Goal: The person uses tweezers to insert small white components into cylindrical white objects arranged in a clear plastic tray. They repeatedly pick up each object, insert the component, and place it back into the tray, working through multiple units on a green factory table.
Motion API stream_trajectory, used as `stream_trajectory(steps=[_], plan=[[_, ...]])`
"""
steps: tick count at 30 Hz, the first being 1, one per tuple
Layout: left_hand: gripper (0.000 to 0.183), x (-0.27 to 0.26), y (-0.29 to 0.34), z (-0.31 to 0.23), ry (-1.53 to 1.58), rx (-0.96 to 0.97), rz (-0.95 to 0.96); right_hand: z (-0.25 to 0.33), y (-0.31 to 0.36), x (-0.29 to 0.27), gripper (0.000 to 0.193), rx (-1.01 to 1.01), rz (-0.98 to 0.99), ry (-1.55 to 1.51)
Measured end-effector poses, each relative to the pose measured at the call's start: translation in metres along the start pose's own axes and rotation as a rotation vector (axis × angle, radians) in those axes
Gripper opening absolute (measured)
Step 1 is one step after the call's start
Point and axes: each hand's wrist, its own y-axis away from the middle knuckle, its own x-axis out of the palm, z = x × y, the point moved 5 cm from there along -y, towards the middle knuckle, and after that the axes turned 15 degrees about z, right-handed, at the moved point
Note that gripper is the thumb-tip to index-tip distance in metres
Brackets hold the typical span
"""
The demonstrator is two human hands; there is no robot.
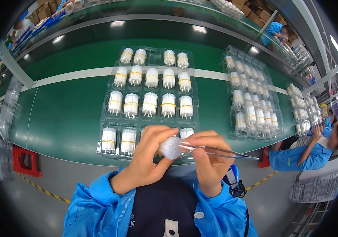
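Note:
My left hand [147, 156] is closed round a white cylindrical plug adapter [170, 147], its round end face turned toward my right hand. In my right hand [212, 158] is a slim shiny pair of tweezers [232, 153], pinched between thumb and fingers. The tweezers' tips reach the adapter's end face; whether they grip anything there is too small to tell. Just beyond both hands lies a clear plastic tray [153, 122] with rows of white adapters, each with a yellow band and metal pins. My hands hide part of its nearest row.
The tray lies on a green conveyor belt [66, 106] crossed by a white strip. To the right sits another filled tray [252, 98], with more adapters farther along. A red stool [26, 161] stands at lower left. A co-worker in blue [311, 154] sits at the right.

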Motion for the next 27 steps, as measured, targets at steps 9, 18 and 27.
stream_trajectory(steps=[9, 18, 27], plan=[[0.055, -0.001, -0.002, -0.006, -0.126, 0.037, -0.119, 0.000, -0.001, 0.003, 0.012, -0.007, 0.041, 0.126], [0.056, -0.003, -0.002, -0.008, -0.186, 0.044, -0.135, -0.005, -0.003, 0.004, 0.010, 0.012, 0.050, 0.062], [0.055, -0.002, -0.003, -0.008, -0.192, 0.039, -0.124, -0.011, -0.002, 0.002, 0.008, 0.019, 0.050, -0.003]])
